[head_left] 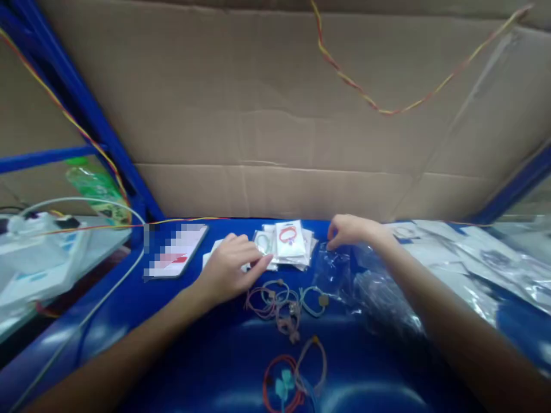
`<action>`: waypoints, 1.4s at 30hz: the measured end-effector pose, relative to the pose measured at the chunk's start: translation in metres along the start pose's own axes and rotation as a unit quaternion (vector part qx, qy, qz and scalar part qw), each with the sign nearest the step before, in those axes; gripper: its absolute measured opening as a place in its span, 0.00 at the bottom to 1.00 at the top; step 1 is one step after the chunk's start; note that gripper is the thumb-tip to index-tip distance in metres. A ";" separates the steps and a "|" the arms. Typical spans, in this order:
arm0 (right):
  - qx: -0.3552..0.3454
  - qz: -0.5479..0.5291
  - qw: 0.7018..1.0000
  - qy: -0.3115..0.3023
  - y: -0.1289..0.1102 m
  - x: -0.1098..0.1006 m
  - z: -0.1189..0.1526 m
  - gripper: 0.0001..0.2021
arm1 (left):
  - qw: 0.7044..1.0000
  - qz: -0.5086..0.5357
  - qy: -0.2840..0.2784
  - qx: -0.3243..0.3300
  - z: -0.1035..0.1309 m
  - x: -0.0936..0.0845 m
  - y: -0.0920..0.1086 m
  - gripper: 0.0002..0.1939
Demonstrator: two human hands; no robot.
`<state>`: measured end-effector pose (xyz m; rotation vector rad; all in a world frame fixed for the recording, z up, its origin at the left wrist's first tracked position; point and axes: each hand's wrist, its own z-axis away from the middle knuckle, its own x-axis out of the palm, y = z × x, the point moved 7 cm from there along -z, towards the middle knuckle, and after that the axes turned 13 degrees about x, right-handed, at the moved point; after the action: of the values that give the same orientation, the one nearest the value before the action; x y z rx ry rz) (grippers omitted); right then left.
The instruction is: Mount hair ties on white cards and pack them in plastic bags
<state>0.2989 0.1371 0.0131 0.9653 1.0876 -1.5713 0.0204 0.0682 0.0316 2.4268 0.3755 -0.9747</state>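
My left hand (235,265) rests over white cards (210,255), its thumb stretched out to the right, apart from the bent fingers. Nothing shows in its grip. Beside the thumb lies a small pile of packed cards, the top one a white card with a red bracelet (289,240). My right hand (348,230) has thumb and fingertips pinched at the upper edge of a clear plastic bag (331,268). Below the hands lie several cord bracelets (275,301), with a light-blue bracelet (313,304) at their right. Nearer to me are a red bracelet (266,384) and a pinkish bracelet (323,367).
A phone (178,252) lies left of my left hand. Loose clear bags (383,298) heap under my right forearm, and packed cards (447,252) spread farther right. A cardboard wall (275,115) closes the back. A cable (109,292) and a green bottle (97,186) are at left.
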 end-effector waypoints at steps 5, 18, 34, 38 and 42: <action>-0.024 -0.015 0.999 -0.022 -0.001 -0.006 0.004 0.06 | 0.975 -0.196 -0.053 -0.090 0.000 -0.027 -0.052 0.20; -0.152 -0.333 0.926 -0.088 -0.009 -0.065 0.055 0.07 | 0.943 -0.203 -0.183 -0.192 0.017 -0.021 -0.085 0.31; -0.217 -0.346 0.908 -0.088 -0.050 -0.066 0.083 0.07 | 0.970 -0.104 -0.084 -0.201 0.016 -0.024 -0.096 0.26; -0.236 -0.342 0.905 -0.092 -0.055 -0.064 0.085 0.09 | 0.970 -0.026 -0.020 -0.241 0.016 -0.035 -0.099 0.27; -0.246 -0.334 0.906 -0.085 -0.059 -0.059 0.082 0.12 | 0.960 0.039 0.055 -0.273 0.020 -0.045 -0.104 0.29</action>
<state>0.2488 0.0833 0.1037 0.0945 1.6888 -1.7241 -0.0661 0.1421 0.0153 1.9743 0.5071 -0.5995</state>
